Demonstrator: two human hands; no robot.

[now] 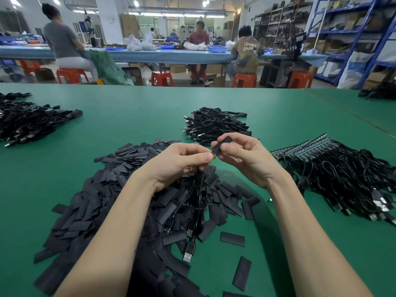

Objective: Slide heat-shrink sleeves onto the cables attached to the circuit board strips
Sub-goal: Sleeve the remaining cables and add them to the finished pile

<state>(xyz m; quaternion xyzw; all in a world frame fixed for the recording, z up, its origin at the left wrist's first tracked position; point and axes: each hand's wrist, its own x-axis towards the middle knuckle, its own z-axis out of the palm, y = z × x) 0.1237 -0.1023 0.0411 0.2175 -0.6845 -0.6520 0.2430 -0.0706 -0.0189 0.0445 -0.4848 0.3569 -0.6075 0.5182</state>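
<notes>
- Green matting (278,116) covers the bench; beyond it, people sit on red stools (162,78) along another table in a workshop.
- Right hand (246,155) pinches one sleeve (221,144), mouth toward the left hand (182,161), which pinches a cable (198,202) end.
- Sleeve not yet slid on, I judge.
- Beyond the hands: seemingly finished cables (216,125). Right of them: bare strips (317,148). Beneath: loose sleeves (102,200).

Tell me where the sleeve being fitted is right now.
In the head view, the sleeve is pinched in the right hand, centre frame, above the sleeve pile, its lower end meeting the left hand fingertips.
</notes>
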